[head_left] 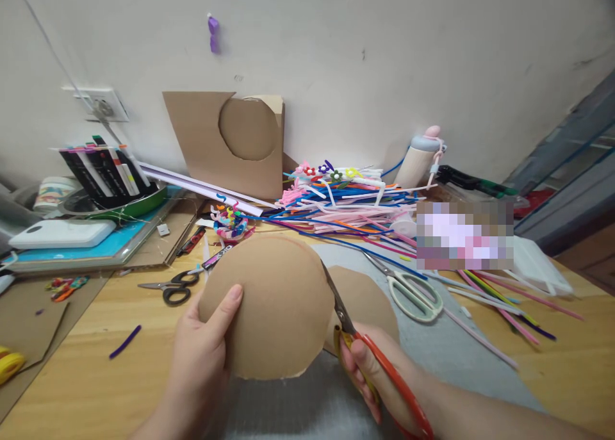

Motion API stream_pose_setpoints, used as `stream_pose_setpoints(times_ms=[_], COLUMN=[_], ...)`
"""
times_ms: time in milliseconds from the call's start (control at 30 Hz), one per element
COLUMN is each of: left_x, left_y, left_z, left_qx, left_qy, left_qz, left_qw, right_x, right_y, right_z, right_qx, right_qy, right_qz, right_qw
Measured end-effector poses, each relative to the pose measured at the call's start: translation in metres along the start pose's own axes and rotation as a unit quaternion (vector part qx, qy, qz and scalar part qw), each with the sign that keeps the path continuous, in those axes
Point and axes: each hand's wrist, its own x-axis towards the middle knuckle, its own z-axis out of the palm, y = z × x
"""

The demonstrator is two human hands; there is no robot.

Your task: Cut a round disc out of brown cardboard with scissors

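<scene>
Left grip [206,337] closed on the left rim of a cardboard disc [276,312], thumb on top; disc sits between both hands. Right grip [369,363] wrapped round red-handled scissors [398,382], blades along the disc's right edge. Disc probably light, stiff, not slippery; could crease if squeezed. Best pinched near the rim, away from blades. No writing seen on it; pens [103,177] beyond left grip, lettering illegible.
</scene>
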Motion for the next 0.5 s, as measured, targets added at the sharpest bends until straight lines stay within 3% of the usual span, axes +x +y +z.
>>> stream_pose_setpoints(times_ms=[333,500], left_x=[-0.002,-0.006], left_y=[0.003,0.001], left_z=[-0.001,-0.003], left_qx=[0.018,0.049], left_qy=[0.005,-0.012], left_qz=[-0.009,-0.031], left_qw=[1.0,0.998], right_x=[0.003,0.005], right_y=[-0.012,-0.018], right_z=[0.004,-0.005], right_qx=[-0.04,-0.044], right_qy=[0.019,-0.032], right_qz=[0.06,-0.011], right_qw=[0.997,0.998])
